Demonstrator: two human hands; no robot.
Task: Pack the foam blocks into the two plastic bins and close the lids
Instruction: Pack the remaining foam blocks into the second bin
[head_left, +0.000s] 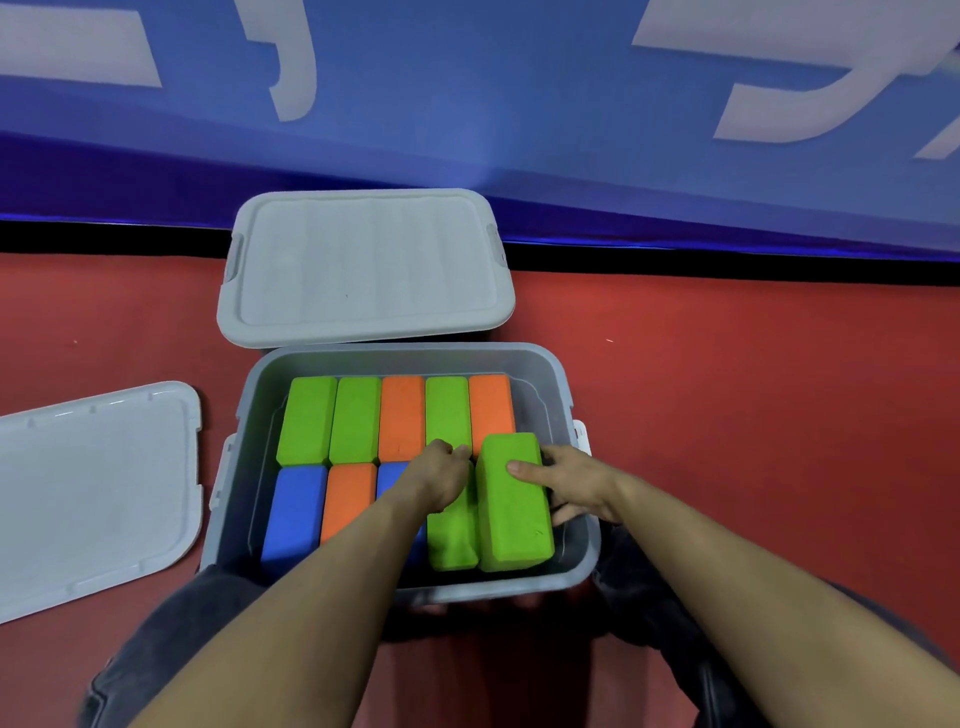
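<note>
The right hand grips a green foam block, thumb on top, fingers wrapped round its right side; the block sits raised at the near right corner of the open grey bin. The left hand is curled closed against the neighbouring green block. Nine blocks fill the remaining slots. Behind the bin stands a lidded bin; left of it lies a loose lid on the red floor.

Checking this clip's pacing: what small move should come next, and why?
Probably press the raised green block down into the bin's last near-right gap. The right hand holds it above its neighbours; the left hand rests beside it.
</note>
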